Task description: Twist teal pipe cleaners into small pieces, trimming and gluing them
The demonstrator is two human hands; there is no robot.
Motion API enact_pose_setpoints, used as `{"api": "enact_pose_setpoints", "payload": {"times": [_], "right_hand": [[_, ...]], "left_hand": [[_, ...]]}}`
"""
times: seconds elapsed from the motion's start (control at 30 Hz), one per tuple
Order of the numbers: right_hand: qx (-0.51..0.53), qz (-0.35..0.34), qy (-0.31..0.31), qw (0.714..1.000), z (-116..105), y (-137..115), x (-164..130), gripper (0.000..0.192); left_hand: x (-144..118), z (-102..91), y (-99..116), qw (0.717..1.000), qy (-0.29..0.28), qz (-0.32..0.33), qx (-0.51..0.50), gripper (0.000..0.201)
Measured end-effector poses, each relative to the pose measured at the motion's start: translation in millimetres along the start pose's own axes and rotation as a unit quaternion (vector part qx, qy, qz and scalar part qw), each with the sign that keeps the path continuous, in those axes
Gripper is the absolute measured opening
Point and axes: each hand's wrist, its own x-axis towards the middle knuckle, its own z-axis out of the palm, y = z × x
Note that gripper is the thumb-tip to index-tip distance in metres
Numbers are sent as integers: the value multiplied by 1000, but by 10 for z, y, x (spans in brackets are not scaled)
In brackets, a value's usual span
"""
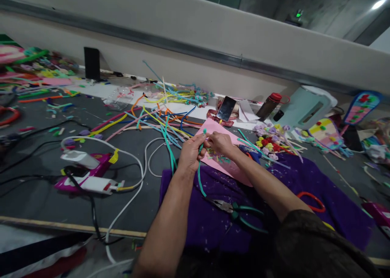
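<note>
My left hand (192,151) is closed around a teal pipe cleaner (200,180). Its tail hangs below the fist toward the purple cloth, and a small curled teal tip shows above the fingers. Against the left fingertips, my right hand (221,143) pinches at the same pipe cleaner, the exact grip partly covered. Beneath both hands lies a pink sheet (237,173) strewn with small green and yellow clippings. Pliers (227,206) with teal handles rest on the purple cloth (207,225), close to my right forearm.
Loose pipe cleaners (152,119) spread left of the sheet. Small fuzzy flowers (268,144) lie to the right. A phone (227,108), a red-capped bottle (269,106) and a pale green kettle (310,109) stand behind. Magenta-and-white corded devices (88,184) and cables occupy the left.
</note>
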Motion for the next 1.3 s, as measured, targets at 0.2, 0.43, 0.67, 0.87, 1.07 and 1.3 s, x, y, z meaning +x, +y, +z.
{"api": "enact_pose_setpoints", "payload": {"times": [0.2, 0.43, 0.67, 0.87, 1.07, 1.3], "right_hand": [[56, 26, 19, 998, -123, 225, 6, 23], [441, 55, 49, 895, -206, 540, -324, 12], [578, 72, 22, 813, -139, 566, -575, 22], [593, 71, 26, 801, -31, 589, -622, 19], [633, 68, 37, 771, -103, 549, -678, 22], [593, 6, 131, 795, -236, 380, -777, 12]], "left_hand": [[-10, -3, -8, 1000, -6, 0, -10, 36], [-10, 11, -27, 1000, -16, -6, 1, 36], [-57, 108, -55, 996, -34, -28, 75, 31], [-64, 118, -50, 993, -56, -54, 88, 29], [-58, 147, -114, 990, -51, -66, 115, 26], [-81, 207, -190, 987, -52, -72, 133, 28]]}}
